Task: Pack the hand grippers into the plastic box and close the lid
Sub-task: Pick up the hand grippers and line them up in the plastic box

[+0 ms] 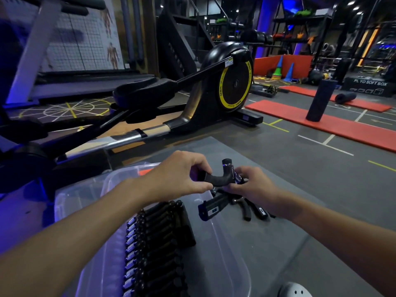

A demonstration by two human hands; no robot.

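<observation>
A clear plastic box (216, 239) stands on the grey floor in front of me. A long row of black hand grippers (154, 243) with metal springs lies packed inside it. My left hand (177, 174) pinches one foam handle of a black hand gripper (220, 175) held above the box's far end. My right hand (255, 185) grips the same gripper at its spring end. Below my hands, several loose hand grippers (233, 205) lie in a heap on the floor by the box's right rim. A clear lid (90, 189) lies to the left of the box.
A black elliptical trainer (192, 93) with a yellow-ringed flywheel stands close behind the box. Red mats (321, 123), an upright black foam roller (321, 99) and cones lie farther right. A white round object (295, 291) shows at the bottom edge.
</observation>
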